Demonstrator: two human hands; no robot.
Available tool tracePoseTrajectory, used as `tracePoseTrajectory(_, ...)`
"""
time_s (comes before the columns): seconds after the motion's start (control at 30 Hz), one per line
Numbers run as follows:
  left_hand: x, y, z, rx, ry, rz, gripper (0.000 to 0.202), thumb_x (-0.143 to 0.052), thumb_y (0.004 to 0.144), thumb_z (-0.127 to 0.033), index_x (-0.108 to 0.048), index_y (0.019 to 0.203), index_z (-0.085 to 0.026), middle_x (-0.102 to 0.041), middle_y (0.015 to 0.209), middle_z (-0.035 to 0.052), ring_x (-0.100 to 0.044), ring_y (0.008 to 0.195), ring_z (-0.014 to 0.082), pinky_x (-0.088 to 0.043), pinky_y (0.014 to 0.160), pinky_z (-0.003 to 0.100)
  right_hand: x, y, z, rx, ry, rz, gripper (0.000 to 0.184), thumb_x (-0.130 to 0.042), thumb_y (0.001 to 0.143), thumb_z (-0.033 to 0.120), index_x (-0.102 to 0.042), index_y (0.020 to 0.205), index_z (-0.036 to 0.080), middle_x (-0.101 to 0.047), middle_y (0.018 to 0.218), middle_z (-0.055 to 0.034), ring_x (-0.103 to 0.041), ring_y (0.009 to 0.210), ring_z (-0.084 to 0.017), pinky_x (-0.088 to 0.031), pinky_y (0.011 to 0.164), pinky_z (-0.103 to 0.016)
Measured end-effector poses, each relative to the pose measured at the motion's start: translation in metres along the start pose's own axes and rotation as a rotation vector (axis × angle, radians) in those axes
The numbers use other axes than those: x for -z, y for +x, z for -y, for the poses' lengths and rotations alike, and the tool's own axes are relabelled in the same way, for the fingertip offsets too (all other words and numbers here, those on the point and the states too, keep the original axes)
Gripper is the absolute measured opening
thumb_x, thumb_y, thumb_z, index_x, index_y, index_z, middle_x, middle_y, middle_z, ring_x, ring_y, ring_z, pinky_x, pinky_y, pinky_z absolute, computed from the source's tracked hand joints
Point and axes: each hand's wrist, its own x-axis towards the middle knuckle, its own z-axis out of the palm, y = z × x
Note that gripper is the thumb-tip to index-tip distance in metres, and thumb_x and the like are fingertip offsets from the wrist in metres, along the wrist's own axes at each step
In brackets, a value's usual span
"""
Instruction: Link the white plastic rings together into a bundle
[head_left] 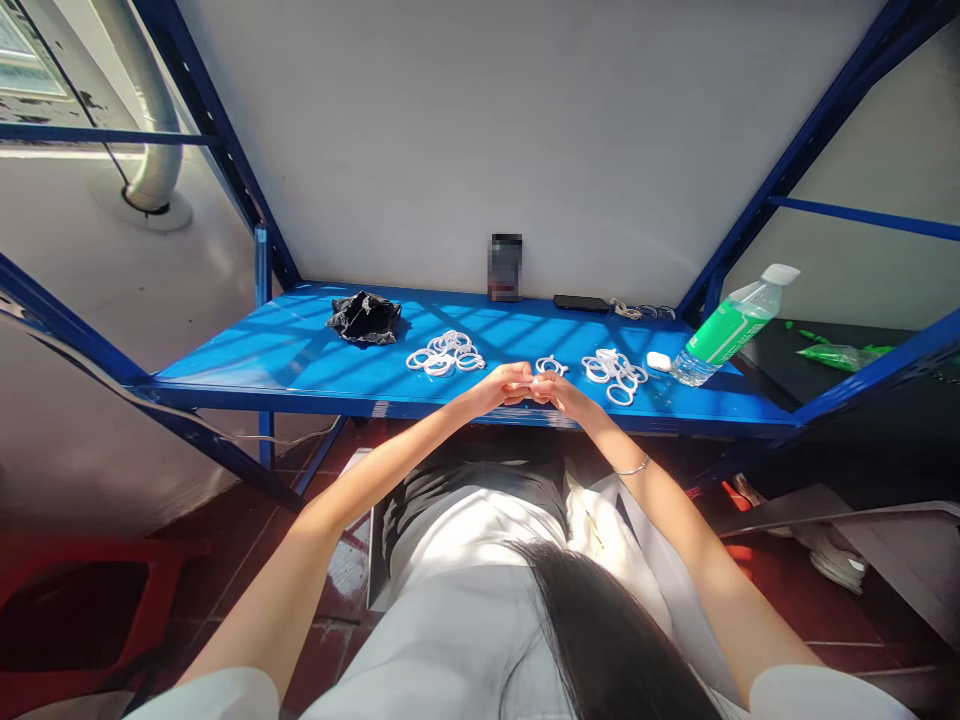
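Note:
My left hand (504,385) and my right hand (556,388) meet fingertip to fingertip at the front edge of the blue shelf (300,350). Both are pinched together on a small white piece between them, too small to name. Just behind the hands lies a single white ring (551,366). A pile of white rings (446,354) sits to the left, and another heap of white rings (615,372) lies to the right. A thin bracelet circles my right wrist.
A crumpled black bag (364,317) lies at the back left. A dark phone (505,267) leans on the wall, with a flat black device (581,302) beside it. A green-labelled water bottle (731,326) lies tilted at the right, near a small white case (658,361). A red stool (90,600) stands low left.

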Motion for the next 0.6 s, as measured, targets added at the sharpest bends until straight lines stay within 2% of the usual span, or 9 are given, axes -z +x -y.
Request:
tracePoseTrajectory(0.13, 0.000, -0.001, 0.000, -0.014, -0.060, -0.049, 0.042, -0.072, 0.073, -0.048, -0.042, 0.063, -0.020, -0.021, 0.045, -0.0101, -0.020, 0.041, 0.0050, -0.021, 0.044, 0.024, 0.004, 0.002, -0.009, 0.044, 0.059, -0.031, 0.060, -0.053, 0.077, 0.071, -0.024, 0.051, 0.025, -0.021, 0.052, 0.0051, -0.023, 0.051, -0.012, -0.033, 0.051, -0.031)
tracePoseTrajectory(0.2, 0.003, -0.002, -0.003, -0.033, 0.002, -0.055, 0.041, -0.072, 0.073, -0.048, -0.043, 0.064, -0.020, -0.023, 0.045, -0.0103, -0.023, 0.041, 0.0055, -0.025, 0.046, 0.025, 0.004, 0.003, -0.012, 0.058, 0.062, -0.047, 0.053, -0.054, 0.080, 0.067, -0.035, 0.055, 0.024, -0.028, 0.054, 0.0048, -0.028, 0.051, -0.012, -0.035, 0.051, -0.030)
tracePoseTrajectory(0.27, 0.009, -0.004, -0.010, -0.063, 0.133, -0.076, 0.040, -0.072, 0.074, -0.051, -0.046, 0.070, -0.020, -0.029, 0.046, -0.0101, -0.032, 0.043, 0.0071, -0.031, 0.050, 0.025, 0.001, 0.004, -0.012, 0.076, 0.015, -0.102, 0.040, -0.053, 0.083, 0.060, -0.050, 0.068, 0.023, -0.043, 0.062, 0.0027, -0.037, 0.054, -0.013, -0.039, 0.053, -0.029)
tracePoseTrajectory(0.33, 0.018, -0.007, -0.020, -0.118, 0.318, -0.141, 0.040, -0.071, 0.076, -0.053, -0.049, 0.077, -0.020, -0.041, 0.051, -0.0077, -0.045, 0.050, 0.0102, -0.037, 0.056, 0.025, -0.004, 0.003, -0.009, 0.129, -0.127, -0.214, 0.031, -0.052, 0.086, 0.052, -0.059, 0.088, 0.022, -0.057, 0.081, -0.0019, -0.047, 0.062, -0.014, -0.043, 0.057, -0.029)
tracePoseTrajectory(0.43, 0.038, -0.013, -0.035, -0.237, 0.700, -0.286, 0.031, -0.068, 0.082, -0.046, -0.053, 0.083, -0.020, -0.058, 0.067, 0.0000, -0.056, 0.064, 0.0147, -0.041, 0.061, 0.026, -0.007, 0.000, -0.005, 0.239, -0.486, -0.429, 0.021, -0.053, 0.089, 0.038, -0.062, 0.101, 0.023, -0.062, 0.109, -0.0076, -0.057, 0.080, -0.019, -0.049, 0.071, -0.034)
tracePoseTrajectory(0.53, 0.059, -0.017, -0.045, -0.228, 1.070, -0.432, 0.017, -0.066, 0.084, -0.032, -0.055, 0.082, -0.021, -0.057, 0.072, 0.0021, -0.055, 0.069, 0.0182, -0.041, 0.064, 0.029, -0.001, -0.002, -0.006, 0.222, -0.799, -0.587, 0.017, -0.050, 0.089, 0.027, -0.063, 0.099, 0.022, -0.062, 0.112, -0.0105, -0.057, 0.101, -0.027, -0.047, 0.088, -0.043)
tracePoseTrajectory(0.6, 0.071, -0.018, -0.048, -0.213, 1.184, -0.517, 0.011, -0.065, 0.083, -0.023, -0.054, 0.080, -0.020, -0.055, 0.073, 0.0031, -0.055, 0.075, 0.0208, -0.042, 0.070, 0.031, 0.008, -0.003, -0.012, 0.151, -0.913, -0.658, 0.016, -0.050, 0.088, 0.026, -0.063, 0.096, 0.021, -0.064, 0.107, -0.0118, -0.054, 0.106, -0.031, -0.044, 0.092, -0.047)
